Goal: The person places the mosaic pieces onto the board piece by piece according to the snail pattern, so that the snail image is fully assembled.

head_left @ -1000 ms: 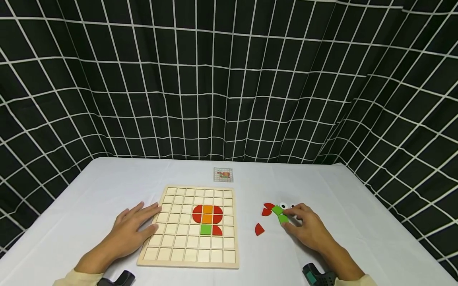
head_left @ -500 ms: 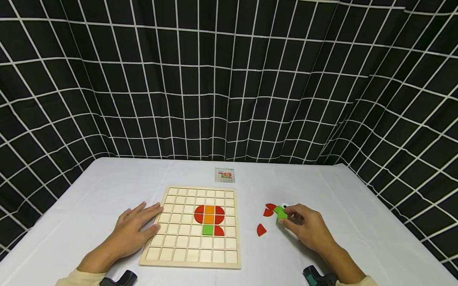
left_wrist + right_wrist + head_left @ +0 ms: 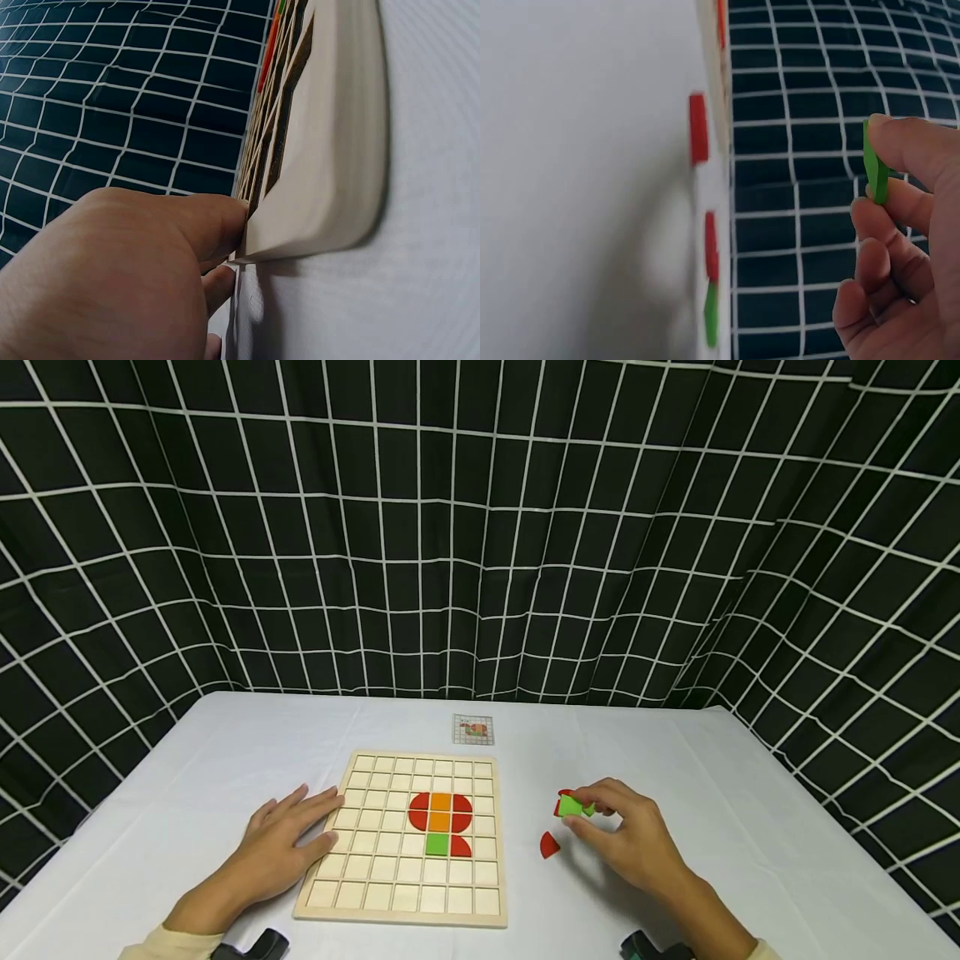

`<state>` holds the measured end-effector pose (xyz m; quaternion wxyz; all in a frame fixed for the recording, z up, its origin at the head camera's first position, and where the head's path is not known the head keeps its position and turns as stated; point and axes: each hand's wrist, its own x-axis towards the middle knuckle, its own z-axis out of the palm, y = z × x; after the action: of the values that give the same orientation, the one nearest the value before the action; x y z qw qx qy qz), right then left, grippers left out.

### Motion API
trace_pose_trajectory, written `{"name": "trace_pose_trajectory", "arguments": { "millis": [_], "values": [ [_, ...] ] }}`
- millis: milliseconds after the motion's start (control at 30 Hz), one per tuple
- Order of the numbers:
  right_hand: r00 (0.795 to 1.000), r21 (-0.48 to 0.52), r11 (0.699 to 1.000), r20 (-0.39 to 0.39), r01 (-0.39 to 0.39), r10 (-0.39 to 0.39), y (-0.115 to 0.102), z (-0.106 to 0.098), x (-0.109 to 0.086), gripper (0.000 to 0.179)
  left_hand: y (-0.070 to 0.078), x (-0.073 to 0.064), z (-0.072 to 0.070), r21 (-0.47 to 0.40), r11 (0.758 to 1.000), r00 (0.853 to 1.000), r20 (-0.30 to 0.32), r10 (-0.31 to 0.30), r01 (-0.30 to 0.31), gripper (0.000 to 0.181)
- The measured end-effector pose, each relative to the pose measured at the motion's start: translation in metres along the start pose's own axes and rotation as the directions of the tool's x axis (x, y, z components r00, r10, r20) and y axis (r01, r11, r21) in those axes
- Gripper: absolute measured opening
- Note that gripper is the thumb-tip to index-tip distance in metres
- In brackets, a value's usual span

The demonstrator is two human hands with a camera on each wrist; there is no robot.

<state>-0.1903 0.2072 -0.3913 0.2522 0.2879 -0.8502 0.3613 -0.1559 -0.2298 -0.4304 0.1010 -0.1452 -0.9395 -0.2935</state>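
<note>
The right hand (image 3: 633,835) pinches a green tile (image 3: 571,807) between thumb and fingertips — the right wrist view shows it lifted clear of the white cloth (image 3: 390,718). In the head view the tile hangs just beyond the thumb tip, between that hand and the gridded board (image 3: 401,921), and well apart from the left hand (image 3: 281,850). Just behind it, partly hidden, lie red pieces and another green piece (image 3: 589,811); a lone red quarter-circle (image 3: 550,845) lies nearer the board, left of the right thumb. The left hand lies with fingers extended, thumb and fingertips touching the board's left edge. On the board — right of its middle — sit red, orange and green tiles (image 3: 437,844).
</note>
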Motion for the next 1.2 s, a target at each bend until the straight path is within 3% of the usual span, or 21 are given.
{"name": "trace_pose_trajectory", "arguments": {
  "millis": [267,500,733,1200],
  "values": [
    [0.998,0.083,0.995,0.014,0.052,-0.054,-0.025,0.008,0.013,0.030,0.001,-0.001,-0.001,0.002,1.000,1.000,-0.004,0.009,-0.009,0.047],
    [0.998,0.107,0.993,0.039,0.042,-0.046,-0.043,0.023,0.020,0.027,0.001,-0.001,-0.002,0.012,1.000,1.000,0.000,0.008,-0.008,0.045],
    [0.989,0.130,0.982,0.040,0.136,-0.143,-0.059,0.046,0.027,0.024,0.002,-0.001,-0.002,0.005,1.000,1.000,0.000,-0.005,0.005,0.044],
    [0.984,0.222,0.970,0.126,0.095,-0.126,-0.090,0.092,0.042,0.022,0.000,0.000,-0.002,0.024,1.000,1.000,-0.007,0.001,-0.001,0.043]
  ]
}}
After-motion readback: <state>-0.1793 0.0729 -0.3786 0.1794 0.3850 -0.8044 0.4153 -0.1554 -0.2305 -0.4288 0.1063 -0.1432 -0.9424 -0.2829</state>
